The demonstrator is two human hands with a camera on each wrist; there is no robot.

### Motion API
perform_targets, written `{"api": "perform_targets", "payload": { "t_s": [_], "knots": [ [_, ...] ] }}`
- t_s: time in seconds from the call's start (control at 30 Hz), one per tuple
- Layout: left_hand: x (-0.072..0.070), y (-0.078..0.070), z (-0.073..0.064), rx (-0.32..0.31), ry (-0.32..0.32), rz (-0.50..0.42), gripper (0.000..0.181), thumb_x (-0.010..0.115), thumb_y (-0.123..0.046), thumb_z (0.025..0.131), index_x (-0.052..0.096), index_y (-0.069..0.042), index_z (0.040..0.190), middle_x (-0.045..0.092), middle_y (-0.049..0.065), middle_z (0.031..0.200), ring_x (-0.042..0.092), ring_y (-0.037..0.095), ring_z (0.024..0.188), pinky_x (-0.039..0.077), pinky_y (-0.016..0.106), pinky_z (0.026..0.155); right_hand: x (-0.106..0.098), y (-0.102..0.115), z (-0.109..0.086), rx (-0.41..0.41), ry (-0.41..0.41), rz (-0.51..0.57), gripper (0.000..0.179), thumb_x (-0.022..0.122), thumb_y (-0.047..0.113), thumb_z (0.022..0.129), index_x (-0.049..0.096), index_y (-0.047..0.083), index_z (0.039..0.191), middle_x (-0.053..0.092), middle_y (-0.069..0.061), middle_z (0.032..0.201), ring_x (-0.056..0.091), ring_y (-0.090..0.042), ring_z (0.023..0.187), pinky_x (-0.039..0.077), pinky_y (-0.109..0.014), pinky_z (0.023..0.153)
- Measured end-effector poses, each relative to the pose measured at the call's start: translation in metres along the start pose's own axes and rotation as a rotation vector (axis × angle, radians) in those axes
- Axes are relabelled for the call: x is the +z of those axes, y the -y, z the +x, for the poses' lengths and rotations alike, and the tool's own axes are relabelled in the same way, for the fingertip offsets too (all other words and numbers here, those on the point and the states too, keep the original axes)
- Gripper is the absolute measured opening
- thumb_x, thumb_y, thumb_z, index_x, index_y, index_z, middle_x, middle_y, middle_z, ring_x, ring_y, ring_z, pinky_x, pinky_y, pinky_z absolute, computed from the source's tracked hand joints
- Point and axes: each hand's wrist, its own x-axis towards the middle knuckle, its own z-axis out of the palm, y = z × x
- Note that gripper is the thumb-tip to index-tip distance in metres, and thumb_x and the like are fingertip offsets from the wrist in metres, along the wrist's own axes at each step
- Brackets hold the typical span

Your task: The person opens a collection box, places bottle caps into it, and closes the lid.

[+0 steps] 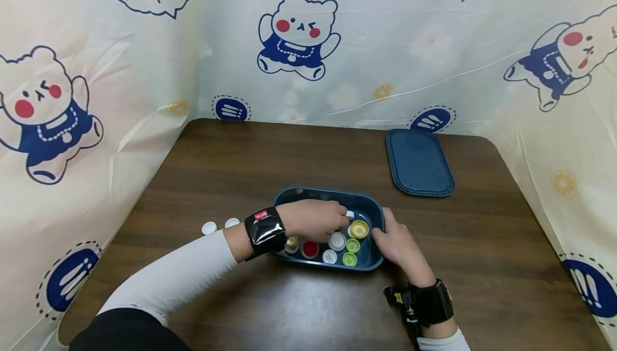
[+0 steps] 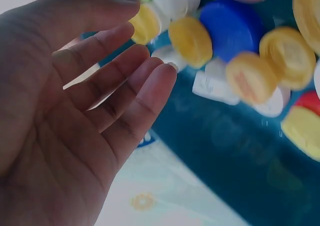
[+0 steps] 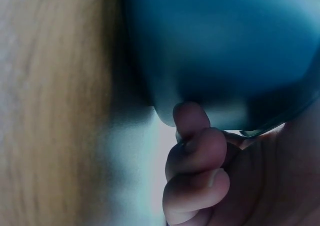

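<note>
A dark blue oblong box [image 1: 373, 262] holds several bottle caps in yellow, white, green, red and blue. My left hand [image 1: 315, 219] reaches over it, palm down, fingers slightly bent. In the left wrist view its thumb and index fingertips stand apart beside a yellow-and-white cap [image 2: 146, 23]; contact is unclear. A blue cap [image 2: 232, 29] and a yellow cap [image 2: 190, 41] lie close by. Near the knuckles in the head view is a small white cap [image 1: 350, 215]. My right hand [image 1: 397, 241] grips the box's right end, its fingers curled against the outer wall.
Two white caps, one at the far left [image 1: 209, 228] and another beside it [image 1: 232, 223], lie on the wooden table [image 1: 308, 313] left of the box. A flat blue lid [image 1: 420, 162] lies at the back right. Printed curtains [image 1: 385, 45] enclose the table's back and sides.
</note>
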Motion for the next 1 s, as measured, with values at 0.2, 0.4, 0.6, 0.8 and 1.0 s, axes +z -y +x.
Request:
{"api": "perform_targets", "payload": {
  "t_s": [0.2, 0.4, 0.6, 0.8, 1.0],
  "knots": [
    [-0.015, 0.012, -0.029, -0.092, -0.057, -0.055, 0.034, 0.072, -0.021, 0.095, 0.069, -0.014, 0.127, 0.064, 0.004, 0.118, 0.056, 0.013, 0.105, 0.053, 0.026, 0.092, 0.001, 0.002, 0.000, -0.003, -0.008, 0.013, 0.051, 0.045, 0.022, 0.101, 0.033, 0.013, 0.150, 0.058, -0.025, 0.135, 0.061, -0.030, 0.097, 0.051, -0.041, 0.076],
    [-0.018, 0.029, -0.061, -0.223, -0.091, -0.057, 0.038, 0.073, -0.027, 0.094, 0.068, -0.013, 0.129, 0.062, 0.004, 0.123, 0.056, 0.015, 0.109, 0.053, 0.031, 0.097, 0.000, 0.002, -0.001, -0.003, -0.004, 0.022, 0.053, 0.045, 0.022, 0.101, 0.031, 0.014, 0.152, 0.056, -0.026, 0.138, 0.062, -0.030, 0.097, 0.051, -0.036, 0.071],
    [-0.010, 0.045, -0.095, -0.303, -0.138, -0.076, 0.035, 0.076, -0.023, 0.092, 0.069, -0.012, 0.125, 0.063, 0.007, 0.123, 0.058, 0.018, 0.108, 0.055, 0.036, 0.096, 0.001, 0.003, -0.002, -0.003, 0.003, 0.024, 0.053, 0.046, 0.022, 0.101, 0.031, 0.013, 0.151, 0.056, -0.026, 0.136, 0.062, -0.030, 0.098, 0.051, -0.040, 0.075],
    [-0.002, 0.057, -0.127, -0.354, -0.222, -0.130, 0.036, 0.078, -0.016, 0.090, 0.069, -0.010, 0.124, 0.064, 0.007, 0.120, 0.059, 0.021, 0.107, 0.056, 0.038, 0.094, 0.002, 0.002, -0.003, -0.011, 0.003, 0.030, 0.054, 0.046, 0.022, 0.101, 0.030, 0.012, 0.152, 0.055, -0.028, 0.138, 0.062, -0.030, 0.099, 0.052, -0.041, 0.076],
    [0.012, 0.069, -0.152, -0.422, -0.239, -0.165, 0.040, 0.078, -0.013, 0.089, 0.067, -0.008, 0.127, 0.063, 0.010, 0.125, 0.060, 0.024, 0.114, 0.055, 0.042, 0.095, 0.003, 0.003, -0.003, -0.005, -0.004, 0.021, 0.055, 0.045, 0.023, 0.101, 0.030, 0.013, 0.152, 0.055, -0.028, 0.138, 0.062, -0.031, 0.101, 0.051, -0.041, 0.078]
  ]
}}
